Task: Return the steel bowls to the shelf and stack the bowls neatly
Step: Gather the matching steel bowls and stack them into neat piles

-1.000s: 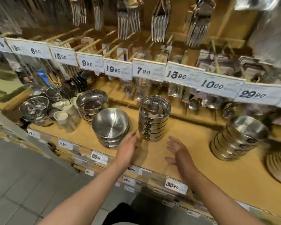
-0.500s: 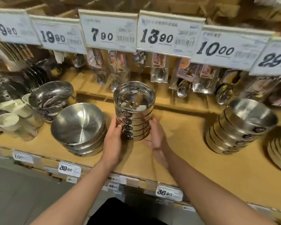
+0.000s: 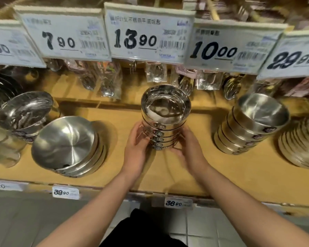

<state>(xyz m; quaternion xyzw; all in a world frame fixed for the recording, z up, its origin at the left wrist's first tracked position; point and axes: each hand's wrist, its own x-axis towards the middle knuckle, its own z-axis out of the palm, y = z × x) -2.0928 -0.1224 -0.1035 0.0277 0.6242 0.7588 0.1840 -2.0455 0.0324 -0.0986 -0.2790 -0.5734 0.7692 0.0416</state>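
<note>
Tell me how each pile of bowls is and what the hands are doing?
Middle bowl stack: upright on the shelf, held from both sides.
Left hand: curled round the stack's left side.
Right hand: curled round its right side.
Wide bowl stack: tilted, leaning left.
Right bowl stack: leaning right.
Far-left bowl: tilted.

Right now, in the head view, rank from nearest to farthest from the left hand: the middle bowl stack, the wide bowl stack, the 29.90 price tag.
1. Middle bowl stack: held by the left hand.
2. Wide bowl stack: to its left.
3. 29.90 price tag: upper right.
</note>
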